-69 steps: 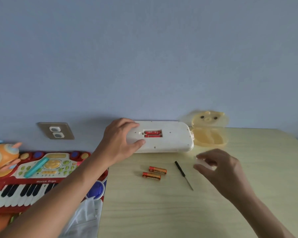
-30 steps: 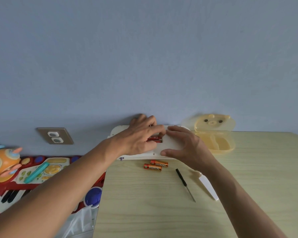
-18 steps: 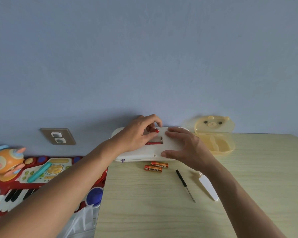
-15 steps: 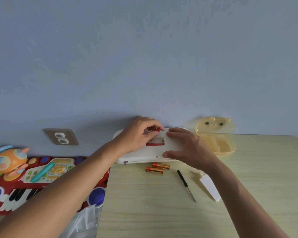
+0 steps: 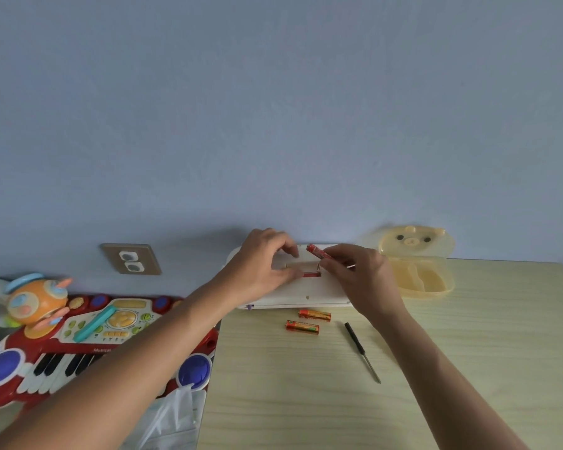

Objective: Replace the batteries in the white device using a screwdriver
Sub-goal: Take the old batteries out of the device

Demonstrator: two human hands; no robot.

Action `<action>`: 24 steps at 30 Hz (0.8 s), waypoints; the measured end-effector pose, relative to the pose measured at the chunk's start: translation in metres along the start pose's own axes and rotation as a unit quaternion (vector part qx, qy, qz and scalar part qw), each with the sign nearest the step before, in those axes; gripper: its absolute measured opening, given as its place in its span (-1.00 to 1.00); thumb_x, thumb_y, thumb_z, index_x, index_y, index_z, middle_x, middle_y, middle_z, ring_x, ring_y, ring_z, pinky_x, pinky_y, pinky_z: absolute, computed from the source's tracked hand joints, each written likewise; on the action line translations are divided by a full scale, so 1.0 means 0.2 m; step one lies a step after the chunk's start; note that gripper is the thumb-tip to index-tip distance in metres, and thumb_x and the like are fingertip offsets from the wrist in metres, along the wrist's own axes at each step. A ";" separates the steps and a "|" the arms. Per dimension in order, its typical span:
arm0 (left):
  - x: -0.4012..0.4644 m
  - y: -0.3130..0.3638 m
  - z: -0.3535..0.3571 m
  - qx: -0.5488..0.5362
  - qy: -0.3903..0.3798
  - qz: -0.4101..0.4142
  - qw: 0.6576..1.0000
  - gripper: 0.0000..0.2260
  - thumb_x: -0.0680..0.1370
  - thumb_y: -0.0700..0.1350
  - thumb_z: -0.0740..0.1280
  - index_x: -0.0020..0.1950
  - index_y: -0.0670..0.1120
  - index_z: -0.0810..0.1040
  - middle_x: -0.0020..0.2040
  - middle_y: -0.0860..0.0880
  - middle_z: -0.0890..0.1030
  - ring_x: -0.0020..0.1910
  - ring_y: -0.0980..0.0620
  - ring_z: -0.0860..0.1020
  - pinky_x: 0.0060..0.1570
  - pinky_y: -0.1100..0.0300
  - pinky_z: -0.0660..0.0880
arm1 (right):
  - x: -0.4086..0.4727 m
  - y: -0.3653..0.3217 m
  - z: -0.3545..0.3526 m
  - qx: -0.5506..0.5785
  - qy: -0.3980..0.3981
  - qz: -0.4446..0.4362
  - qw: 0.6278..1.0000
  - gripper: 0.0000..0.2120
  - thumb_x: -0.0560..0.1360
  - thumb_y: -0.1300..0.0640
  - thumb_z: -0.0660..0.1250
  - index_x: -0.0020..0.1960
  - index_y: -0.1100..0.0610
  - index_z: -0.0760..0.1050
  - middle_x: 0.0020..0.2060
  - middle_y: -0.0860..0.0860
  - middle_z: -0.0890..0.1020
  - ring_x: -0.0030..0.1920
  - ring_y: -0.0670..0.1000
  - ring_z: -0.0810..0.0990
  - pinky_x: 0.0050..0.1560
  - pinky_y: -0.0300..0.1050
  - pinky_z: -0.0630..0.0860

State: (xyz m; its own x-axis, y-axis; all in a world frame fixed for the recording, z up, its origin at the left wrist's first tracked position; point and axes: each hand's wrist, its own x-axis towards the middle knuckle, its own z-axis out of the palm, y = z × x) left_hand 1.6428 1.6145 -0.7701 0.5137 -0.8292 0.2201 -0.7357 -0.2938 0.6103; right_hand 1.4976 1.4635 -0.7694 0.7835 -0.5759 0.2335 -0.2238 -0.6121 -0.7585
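Right hand (image 5: pixel 361 277) pinches a red battery (image 5: pixel 317 252) above the white device's (image 5: pixel 309 292) compartment (image 5: pixel 303 270), one battery inside

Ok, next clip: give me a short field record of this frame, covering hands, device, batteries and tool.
left hand: resting on white device, fingers at open battery compartment
right hand: pinching red battery above compartment
compartment: one red cell visible inside
spare batteries: two orange, on table before device
screwdriver: lying on table, untouched
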 end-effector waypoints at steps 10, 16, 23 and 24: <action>-0.03 -0.05 0.04 0.082 -0.035 0.065 0.994 -0.78 0.55 0.11 0.37 0.02 -0.01 0.67 0.13 0.13 0.44 0.23 0.13 0.36 0.25 0.12 0.28 | -0.06 0.02 0.04 -0.007 0.043 -0.028 0.999 -0.92 0.52 0.13 0.43 -0.08 0.04 0.71 -0.35 -0.09 0.65 -0.28 -0.07 0.54 -0.36 -0.28 0.39; 0.01 -0.06 -0.03 0.056 -0.081 0.081 0.992 -0.84 0.61 -0.06 0.34 0.10 -0.01 0.69 0.19 0.11 0.51 0.23 0.13 0.44 0.28 0.23 0.35 | -0.06 0.02 0.04 -0.003 0.052 -0.032 0.998 -0.93 0.51 0.14 0.44 -0.10 0.04 0.70 -0.36 -0.08 0.65 -0.27 -0.05 0.54 -0.34 -0.27 0.40; 0.07 -0.03 -0.13 0.153 -0.103 0.189 0.965 -0.91 0.54 -0.15 0.43 0.01 -0.09 0.71 -0.02 0.02 0.66 -0.07 0.07 0.64 0.00 0.11 0.58 | -0.07 0.02 0.03 0.000 0.053 -0.032 0.998 -0.93 0.50 0.14 0.45 -0.08 0.03 0.72 -0.34 -0.09 0.67 -0.25 -0.02 0.55 -0.34 -0.24 0.40; 0.07 -0.04 -0.13 0.169 -0.102 0.200 0.960 -0.92 0.54 -0.14 0.44 0.00 -0.09 0.71 -0.04 0.02 0.66 -0.09 0.06 0.65 -0.05 0.09 0.59 | -0.07 0.03 0.03 0.006 0.052 -0.030 0.998 -0.93 0.50 0.14 0.45 -0.08 0.03 0.72 -0.34 -0.07 0.67 -0.25 0.00 0.55 -0.32 -0.18 0.42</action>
State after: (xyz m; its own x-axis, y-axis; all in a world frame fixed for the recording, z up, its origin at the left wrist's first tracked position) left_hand 1.6674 1.6164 -0.7522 0.0874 -0.9737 0.2104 -0.9750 -0.0403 0.2185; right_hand 1.4896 1.4721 -0.7807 0.7312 -0.5912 0.3402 -0.1708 -0.6415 -0.7478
